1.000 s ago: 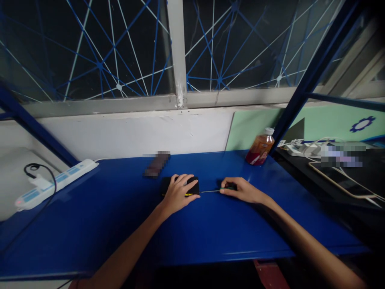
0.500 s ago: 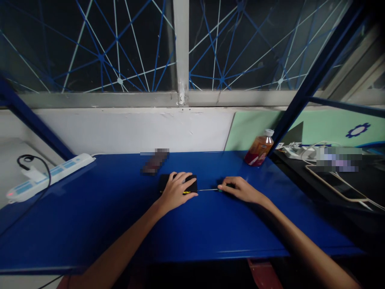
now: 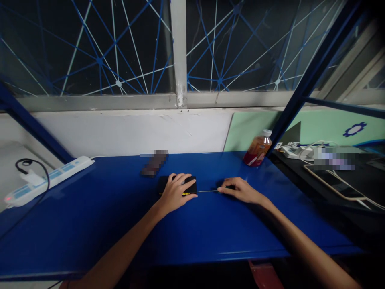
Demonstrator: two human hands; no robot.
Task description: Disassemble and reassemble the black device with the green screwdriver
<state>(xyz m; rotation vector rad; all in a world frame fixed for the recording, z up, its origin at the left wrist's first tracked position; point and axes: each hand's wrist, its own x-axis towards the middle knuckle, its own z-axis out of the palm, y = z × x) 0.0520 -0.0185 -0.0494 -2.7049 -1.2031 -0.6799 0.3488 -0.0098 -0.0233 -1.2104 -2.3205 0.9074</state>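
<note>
Nothing has shifted since the earlier frames. Black device (image 3: 186,185): flat on blue table (image 3: 90,224), pressed under spread left hand (image 3: 176,192). Thin screwdriver (image 3: 210,190): beside device, tip at its edge, handle pinched in right hand (image 3: 240,190). Bottle (image 3: 257,149): well beyond device. Power strip (image 3: 48,180): well apart from device, opposite side.

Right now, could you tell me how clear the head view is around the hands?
Head view: dim; the left hand covers the black device, the right hand hides the tool's handle, and only its thin shaft glints; two patches are pixelated, and straight edges bow.
</note>
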